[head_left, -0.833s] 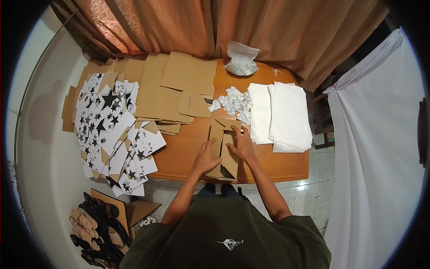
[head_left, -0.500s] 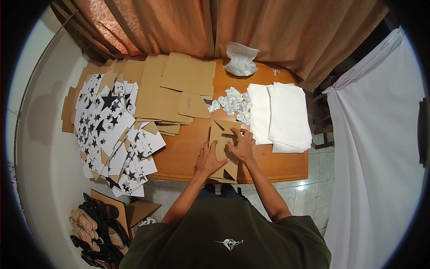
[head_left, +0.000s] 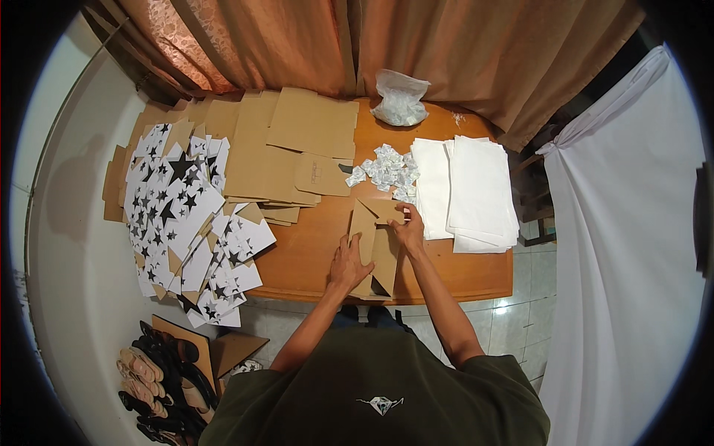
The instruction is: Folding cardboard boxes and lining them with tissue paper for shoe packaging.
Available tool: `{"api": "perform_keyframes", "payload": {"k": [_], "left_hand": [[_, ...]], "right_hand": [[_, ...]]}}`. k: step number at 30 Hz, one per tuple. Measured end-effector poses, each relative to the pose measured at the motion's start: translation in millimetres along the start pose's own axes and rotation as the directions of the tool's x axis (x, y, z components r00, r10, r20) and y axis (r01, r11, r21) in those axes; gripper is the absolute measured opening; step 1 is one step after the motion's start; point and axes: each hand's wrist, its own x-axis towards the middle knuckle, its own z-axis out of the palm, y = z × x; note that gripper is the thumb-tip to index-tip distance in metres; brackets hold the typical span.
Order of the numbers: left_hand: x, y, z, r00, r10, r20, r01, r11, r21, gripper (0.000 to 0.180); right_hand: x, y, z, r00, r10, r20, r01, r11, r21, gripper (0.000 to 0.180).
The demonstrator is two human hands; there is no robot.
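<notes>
The desk (head_left: 468,276) is a wide brown wooden one, heavily loaded on its left. Flattened cardboard (head_left: 312,123) overlaps in piles across its far left, and star-printed sheets (head_left: 178,204) spread over the near left, the nearest seeming to jut past the desk's front edge; a bump there could send some sliding to the floor. On the right, stacked white sheets (head_left: 482,186) lie just beside the right hand, so an outward swing of that hand could push the stack askew.

The partly folded brown carton (head_left: 385,253) lies lengthwise near the middle of the desk's front, its near end close to the edge. Pulled toward the body, it could tip over that edge; forced off its crease, a flap could buckle or tear. A clear plastic bag (head_left: 400,108) sits well apart, at the far side.

The left hand (head_left: 346,264) rests on the carton's left side, its fingers spread, thumb across the panel, not clasping anything; if it lifts, the panel may spring up. The right hand (head_left: 408,229) is at the far right edge, its fingers curled; whether they pinch the cardboard I cannot tell. Beyond the carton, small silvery packets (head_left: 390,169) lie loose and could scatter if knocked.
</notes>
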Motion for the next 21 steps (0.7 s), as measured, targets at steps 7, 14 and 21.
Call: {"api": "perform_keyframes", "payload": {"k": [7,14,21], "left_hand": [[1.7,-3.5,5.8,1.000,0.024,0.005,-0.024,1.000,-0.003,0.080],[3.7,-2.4,10.3,1.000,0.019,0.009,-0.018,0.998,-0.060,0.082],[3.5,-3.3,6.2,1.000,-0.002,0.022,0.003,0.999,-0.038,0.086]], "right_hand": [[10.2,9.6,-2.0,0.986,-0.167,0.016,0.168,0.981,-0.102,0.053],[2.1,-5.4,-3.2,0.969,-0.240,-0.059,0.211,0.927,-0.312,0.070],[-24.4,-49.9,-7.0,0.998,0.004,0.057,0.034,0.760,-0.649,0.073]]}}
